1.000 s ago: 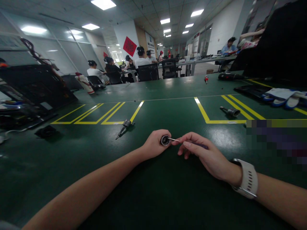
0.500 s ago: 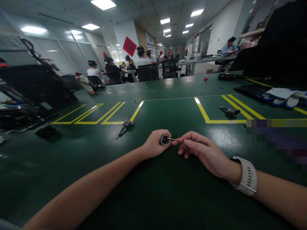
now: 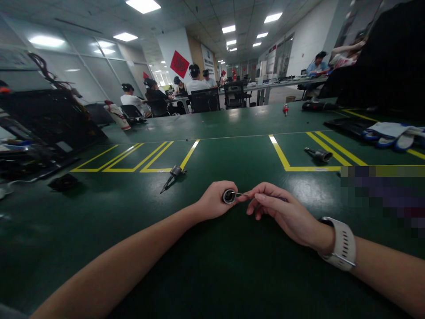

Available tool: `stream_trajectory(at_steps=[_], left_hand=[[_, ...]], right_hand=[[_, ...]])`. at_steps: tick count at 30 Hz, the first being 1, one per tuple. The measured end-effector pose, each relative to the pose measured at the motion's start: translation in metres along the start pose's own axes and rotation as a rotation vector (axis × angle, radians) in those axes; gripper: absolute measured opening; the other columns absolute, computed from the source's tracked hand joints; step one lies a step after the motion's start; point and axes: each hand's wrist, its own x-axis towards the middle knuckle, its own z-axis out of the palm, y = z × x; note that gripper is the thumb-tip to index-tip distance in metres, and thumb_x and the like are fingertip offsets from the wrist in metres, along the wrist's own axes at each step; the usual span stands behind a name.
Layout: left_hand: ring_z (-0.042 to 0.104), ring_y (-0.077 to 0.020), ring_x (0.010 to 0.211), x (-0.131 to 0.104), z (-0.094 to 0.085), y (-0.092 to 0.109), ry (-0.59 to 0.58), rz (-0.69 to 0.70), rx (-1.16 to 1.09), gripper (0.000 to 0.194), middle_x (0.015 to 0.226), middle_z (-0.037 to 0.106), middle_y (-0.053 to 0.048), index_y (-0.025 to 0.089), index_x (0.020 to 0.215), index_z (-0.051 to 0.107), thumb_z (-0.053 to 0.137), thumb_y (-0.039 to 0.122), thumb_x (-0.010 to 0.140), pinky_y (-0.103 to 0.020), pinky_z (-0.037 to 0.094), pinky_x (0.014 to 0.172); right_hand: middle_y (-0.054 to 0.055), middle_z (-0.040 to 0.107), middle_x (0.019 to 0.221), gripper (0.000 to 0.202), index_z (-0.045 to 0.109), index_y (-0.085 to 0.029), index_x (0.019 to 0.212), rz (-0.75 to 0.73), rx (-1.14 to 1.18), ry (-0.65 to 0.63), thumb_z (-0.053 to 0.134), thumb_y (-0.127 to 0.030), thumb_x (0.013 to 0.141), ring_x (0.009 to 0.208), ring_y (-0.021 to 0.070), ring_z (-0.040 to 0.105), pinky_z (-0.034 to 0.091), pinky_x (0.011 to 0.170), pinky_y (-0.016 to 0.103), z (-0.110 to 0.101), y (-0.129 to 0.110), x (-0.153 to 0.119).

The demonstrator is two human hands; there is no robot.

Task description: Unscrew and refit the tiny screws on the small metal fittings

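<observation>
My left hand (image 3: 215,199) is wrapped round a round metal cup-shaped part (image 3: 229,196), its open mouth turned toward me. Inside that mouth something dark shows, too small to make out. A thin-shafted tool (image 3: 241,194), which looks like a small screwdriver, is pinched between the thumb and fingers of my right hand (image 3: 275,206). Its tip reaches into the mouth of the metal part, and my fingers hide most of its dark handle. On my right wrist is a pale watch strap (image 3: 343,243).
Metal parts with shafts lie ahead, one on the left (image 3: 172,177) and one on the right (image 3: 319,154). Yellow tape (image 3: 312,169) marks the green table (image 3: 212,274). Work gloves (image 3: 392,133), a dark power tool (image 3: 318,106) and a red-handled tool (image 3: 285,110) sit farther back. People sit beyond.
The mouth of the metal part has shifted very slightly down in my left hand. My right hand stays in place with the thin tool.
</observation>
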Motion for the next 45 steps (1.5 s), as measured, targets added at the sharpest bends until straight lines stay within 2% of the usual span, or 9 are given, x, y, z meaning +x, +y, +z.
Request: stream_trajectory(at_steps=[10, 18, 24, 30, 35, 45], left_hand=[[0.042, -0.0071, 0.054, 0.0002, 0.0013, -0.0009, 0.023, -0.012, -0.022, 0.025, 0.060, 0.047, 0.004, 0.014, 0.065, 0.050, 0.059, 0.033, 0.078, -0.019, 0.032, 0.051], [0.046, -0.0081, 0.057, 0.0002, 0.0008, -0.0021, -0.003, -0.022, 0.056, 0.018, 0.062, 0.050, 0.003, 0.014, 0.067, 0.052, 0.059, 0.026, 0.078, -0.020, 0.033, 0.053], [0.043, -0.0074, 0.055, 0.0004, -0.0001, -0.0010, 0.004, 0.008, 0.016, 0.024, 0.061, 0.048, 0.003, 0.014, 0.065, 0.051, 0.057, 0.032, 0.080, -0.020, 0.032, 0.052], [0.042, -0.0069, 0.054, 0.0003, -0.0002, -0.0003, 0.020, 0.003, -0.035, 0.024, 0.060, 0.046, 0.004, 0.014, 0.065, 0.050, 0.059, 0.032, 0.079, -0.020, 0.032, 0.051], [0.040, -0.0064, 0.052, 0.0004, 0.0002, 0.0006, 0.030, -0.003, -0.064, 0.027, 0.059, 0.045, 0.004, 0.014, 0.064, 0.050, 0.059, 0.034, 0.079, -0.019, 0.031, 0.049], [0.043, -0.0074, 0.054, 0.0004, 0.0017, -0.0022, 0.024, -0.019, 0.020, 0.029, 0.060, 0.049, 0.003, 0.014, 0.065, 0.051, 0.057, 0.038, 0.080, -0.020, 0.032, 0.050]], right_hand=[[0.005, 0.064, 0.086, 0.012, 0.061, -0.018, 0.089, 0.029, 0.018, 0.028, 0.056, -0.028, 0.084, 0.076, 0.0162, 0.059, 0.043, 0.064, 0.029, 0.0024, -0.0047, 0.0004], [0.004, 0.063, 0.087, 0.013, 0.061, -0.019, 0.092, 0.008, -0.017, 0.001, 0.055, -0.029, 0.086, 0.079, 0.0162, 0.058, 0.044, 0.066, 0.029, -0.0003, -0.0010, 0.0003], [0.003, 0.063, 0.085, 0.011, 0.062, -0.019, 0.089, 0.035, 0.021, 0.005, 0.055, -0.027, 0.086, 0.078, 0.0163, 0.059, 0.043, 0.066, 0.030, 0.0000, -0.0034, 0.0004], [0.004, 0.064, 0.089, 0.011, 0.061, -0.019, 0.090, 0.035, 0.023, 0.000, 0.055, -0.027, 0.086, 0.078, 0.0159, 0.060, 0.044, 0.066, 0.030, -0.0003, -0.0031, -0.0006], [0.004, 0.064, 0.083, 0.011, 0.061, -0.019, 0.089, 0.033, 0.043, 0.013, 0.057, -0.028, 0.084, 0.077, 0.0160, 0.060, 0.043, 0.064, 0.029, 0.0017, -0.0038, 0.0006], [0.004, 0.064, 0.085, 0.011, 0.062, -0.019, 0.090, 0.023, 0.033, 0.007, 0.056, -0.028, 0.085, 0.077, 0.0158, 0.059, 0.043, 0.065, 0.029, 0.0008, -0.0004, 0.0012]])
